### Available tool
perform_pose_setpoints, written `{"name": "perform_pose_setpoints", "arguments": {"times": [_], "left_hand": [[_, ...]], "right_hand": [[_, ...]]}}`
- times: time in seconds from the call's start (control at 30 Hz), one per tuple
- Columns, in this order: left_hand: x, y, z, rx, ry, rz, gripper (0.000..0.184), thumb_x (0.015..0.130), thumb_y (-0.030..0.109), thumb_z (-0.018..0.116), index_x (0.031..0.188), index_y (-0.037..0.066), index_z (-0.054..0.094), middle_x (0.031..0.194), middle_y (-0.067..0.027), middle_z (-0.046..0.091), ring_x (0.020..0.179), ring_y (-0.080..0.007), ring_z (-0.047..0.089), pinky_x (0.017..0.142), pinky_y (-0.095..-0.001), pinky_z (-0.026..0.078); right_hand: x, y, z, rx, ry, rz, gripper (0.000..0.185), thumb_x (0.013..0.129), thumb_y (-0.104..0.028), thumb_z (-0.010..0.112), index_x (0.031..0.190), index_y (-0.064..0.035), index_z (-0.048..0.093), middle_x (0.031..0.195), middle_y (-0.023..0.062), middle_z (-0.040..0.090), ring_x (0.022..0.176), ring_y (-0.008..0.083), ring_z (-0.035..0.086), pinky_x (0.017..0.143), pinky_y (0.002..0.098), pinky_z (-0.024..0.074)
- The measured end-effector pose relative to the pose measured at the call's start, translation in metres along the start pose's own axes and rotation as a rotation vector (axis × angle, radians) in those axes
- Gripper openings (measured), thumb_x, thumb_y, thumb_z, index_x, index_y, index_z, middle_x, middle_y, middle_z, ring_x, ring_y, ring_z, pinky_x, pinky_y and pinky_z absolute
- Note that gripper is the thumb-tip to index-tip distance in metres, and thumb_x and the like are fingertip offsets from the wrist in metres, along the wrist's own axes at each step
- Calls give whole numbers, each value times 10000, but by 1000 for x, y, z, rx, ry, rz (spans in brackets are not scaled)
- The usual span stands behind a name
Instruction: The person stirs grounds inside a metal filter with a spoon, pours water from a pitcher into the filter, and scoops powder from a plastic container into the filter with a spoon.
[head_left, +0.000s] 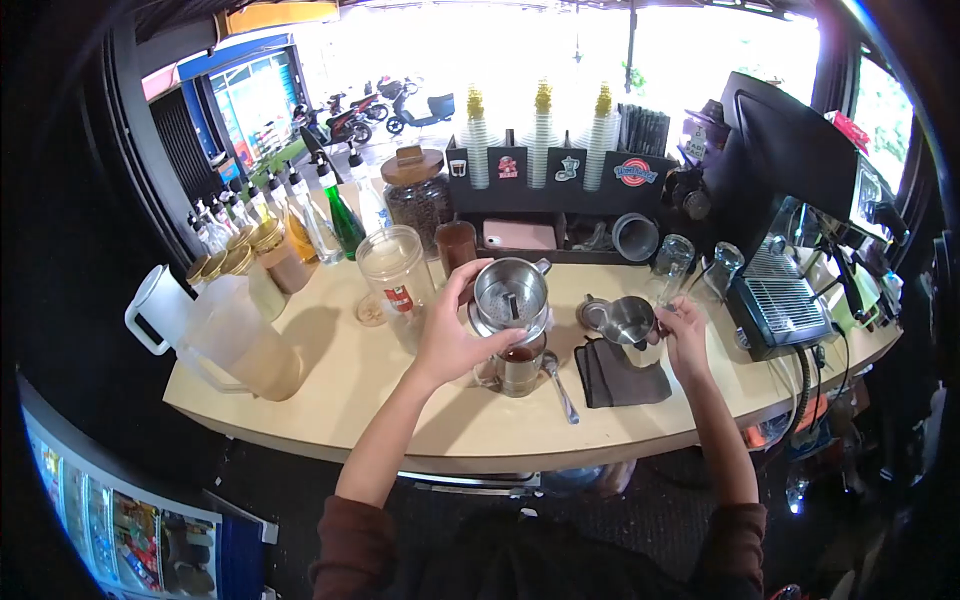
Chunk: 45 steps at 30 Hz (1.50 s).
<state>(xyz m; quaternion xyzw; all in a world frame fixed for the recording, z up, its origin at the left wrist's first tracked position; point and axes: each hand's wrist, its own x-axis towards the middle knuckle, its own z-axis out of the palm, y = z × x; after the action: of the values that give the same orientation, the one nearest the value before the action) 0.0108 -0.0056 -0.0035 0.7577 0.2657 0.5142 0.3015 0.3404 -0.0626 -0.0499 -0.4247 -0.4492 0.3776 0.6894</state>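
Observation:
My left hand is closed around a steel drip coffee filter, thumb and fingers on its sides. Inside the filter, a small upright piece stands in the middle. Just below it is a glass mug with brown liquid; whether the filter rests on the rim I cannot tell. My right hand grips a small steel jug by its right side, above a folded dark cloth. A small round metal piece lies left of the jug. Between mug and cloth lies a spoon.
A clear plastic jar stands behind my left hand. Farther left are a cloudy pitcher and several syrup bottles. An espresso machine occupies the right end. Upturned glasses and a cup rack stand behind.

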Motion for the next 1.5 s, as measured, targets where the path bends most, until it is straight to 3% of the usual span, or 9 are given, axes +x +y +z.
{"name": "perform_pose_setpoints", "arguments": {"times": [0.2, 0.47, 0.53, 0.63, 0.77, 1.07, 1.27, 1.4, 1.5], "left_hand": [[-3, -3, 3, -26, 8, -45, 821, 630, 217, 880, 1308, 40, 451, 1210, -114, 581, 1113, -208, 581, 981, -356, 461], [-11, -5, 16, -46, 41, -55, 797, 630, 198, 882, 1282, 6, 467, 1204, -121, 577, 1118, -205, 576, 990, -355, 458], [-15, -8, 21, -59, 56, -62, 795, 630, 195, 882, 1282, 8, 467, 1201, -119, 579, 1123, -203, 573, 998, -358, 451], [-20, -11, 24, -75, 69, -89, 792, 629, 187, 880, 1282, 12, 468, 1198, -120, 584, 1133, -204, 567, 1019, -365, 432], [-26, -15, 26, -57, 79, -119, 801, 623, 174, 873, 1295, 20, 465, 1201, -124, 591, 1144, -212, 561, 1047, -371, 402], [-28, -11, 26, 40, 35, -104, 894, 623, 133, 872, 1370, 11, 396, 1287, -129, 526, 1198, -217, 523, 1049, -371, 403], [-29, -15, 23, 26, 25, -96, 937, 623, 136, 866, 1399, 17, 355, 1322, -131, 496, 1233, -230, 494, 1070, -382, 381], [-34, -15, 16, 61, 90, 45, 906, 637, 124, 847, 1392, 16, 359, 1318, -131, 495, 1228, -245, 496, 1075, -388, 364], [-51, -25, -5, 61, 358, 116, 685, 715, 81, 784, 1303, 7, 440, 1235, -141, 544, 1192, -233, 512, 1057, -372, 354]], "right_hand": [[-12, 49, -26, 255, 101, 99, 211, 865, 5, 582, 727, -89, 452, 622, 3, 452, 575, 119, 471, 527, 282, 397], [-24, 72, -39, 325, 177, 36, 189, 948, -109, 552, 783, -84, 463, 671, 13, 476, 570, 126, 475, 542, 287, 423], [-29, 70, -37, 301, 171, 17, 154, 973, -122, 501, 821, -99, 489, 759, -17, 493, 675, 70, 458, 605, 237, 405], [-30, 74, -34, 221, 187, -59, 137, 989, -138, 487, 865, -87, 518, 771, -30, 483, 683, 52, 440, 609, 230, 405], [-27, 84, -37, 158, 227, -110, 175, 996, -151, 493, 849, -59, 514, 712, -4, 500, 612, 74, 471, 580, 234, 412], [-33, 82, -34, -2, 206, -148, 168, 997, -216, 481, 1005, -60, 541, 806, 8, 542, 648, 75, 491, 565, 230, 431], [-30, 88, -42, -169, 259, -212, 266, 1015, -279, 417, 1072, -52, 543, 940, 7, 528, 776, 62, 477, 680, 232, 416], [-35, 78, -37, -89, 260, -199, 281, 1014, -238, 388, 1121, -32, 547, 1073, 69, 551, 916, 131, 510, 785, 278, 430], [-37, 73, -37, -199, 277, -256, 308, 1013, -226, 377, 1174, -17, 536, 1121, 87, 559, 999, 172, 532, 880, 305, 419]]}}
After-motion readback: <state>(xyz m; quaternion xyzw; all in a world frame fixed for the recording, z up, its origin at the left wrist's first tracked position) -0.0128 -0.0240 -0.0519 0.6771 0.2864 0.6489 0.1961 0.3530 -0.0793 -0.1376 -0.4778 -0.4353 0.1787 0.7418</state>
